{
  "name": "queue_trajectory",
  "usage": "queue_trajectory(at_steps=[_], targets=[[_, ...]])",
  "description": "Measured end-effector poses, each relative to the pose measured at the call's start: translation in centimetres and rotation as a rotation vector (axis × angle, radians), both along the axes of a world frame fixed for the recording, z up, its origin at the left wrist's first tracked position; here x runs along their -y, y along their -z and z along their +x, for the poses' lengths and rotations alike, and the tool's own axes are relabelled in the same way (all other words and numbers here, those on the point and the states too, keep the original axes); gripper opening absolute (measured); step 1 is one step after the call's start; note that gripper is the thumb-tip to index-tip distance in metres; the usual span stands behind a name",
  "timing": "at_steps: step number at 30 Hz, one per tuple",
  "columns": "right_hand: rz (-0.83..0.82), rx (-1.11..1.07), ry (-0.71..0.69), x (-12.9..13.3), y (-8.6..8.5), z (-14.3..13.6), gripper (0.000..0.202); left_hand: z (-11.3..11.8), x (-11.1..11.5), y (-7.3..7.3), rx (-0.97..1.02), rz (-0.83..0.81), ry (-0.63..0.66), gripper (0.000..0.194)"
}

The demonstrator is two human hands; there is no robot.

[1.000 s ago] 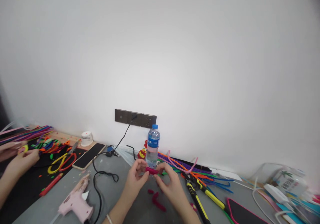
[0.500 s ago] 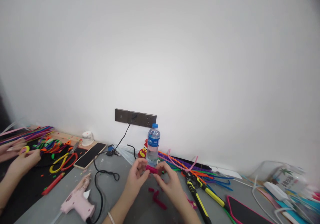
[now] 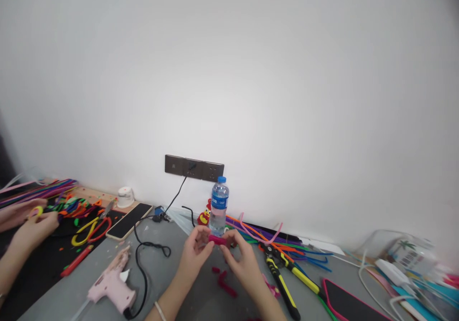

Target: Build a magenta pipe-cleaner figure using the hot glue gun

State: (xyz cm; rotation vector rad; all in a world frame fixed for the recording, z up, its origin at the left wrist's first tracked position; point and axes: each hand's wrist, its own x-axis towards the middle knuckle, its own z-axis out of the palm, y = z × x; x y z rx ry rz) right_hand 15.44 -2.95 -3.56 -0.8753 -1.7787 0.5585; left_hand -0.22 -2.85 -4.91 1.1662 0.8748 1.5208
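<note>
Between my fingertips, level above the grey table, is a short magenta fuzzy piece, like a coiled pipe cleaner [image 3: 217, 240]. My left hand [image 3: 196, 254] pinches its left end, and my right hand [image 3: 239, 256] pinches its right end. Below them on the table lie more magenta fuzzy pieces [image 3: 226, 285], one of them bent. Just behind my hands stands a water bottle [image 3: 219, 205] with a blue cap. Beside the bottle is a small red and yellow figure [image 3: 204, 216], partly hidden.
Left of me lie a pink glue gun [image 3: 113, 287], a black cable, a phone [image 3: 129, 221] and scissors [image 3: 91, 230]. To the right are yellow-black pliers [image 3: 283, 283], pipe cleaners [image 3: 287, 247] and a second phone [image 3: 349, 302]. A co-worker's hands [image 3: 34, 228] hold a yellow piece at far left.
Both my hands keep their pinch on the magenta piece, with only a slight shift. The whole view has moved a little. At far left, the co-worker's hands have shifted slightly.
</note>
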Motion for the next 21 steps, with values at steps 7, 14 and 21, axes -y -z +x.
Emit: queue_trajectory(at_steps=[7, 14, 21], targets=[[-0.053, -0.062, -0.03, -0.03, -0.02, -0.42, 0.002, -0.19, 0.22, 0.04, -0.006, 0.038, 0.032, 0.028], [-0.069, -0.084, -0.044, -0.26, 0.51, -0.53, 0.002, -0.23, -0.21, 0.77, 0.006, 0.043, 0.104, 0.028], [-0.068, -0.038, -0.029, -0.36, 0.68, -0.48, 0.002, -0.2, 0.12, 0.15, -0.05, 0.044, 0.077, 0.023]])
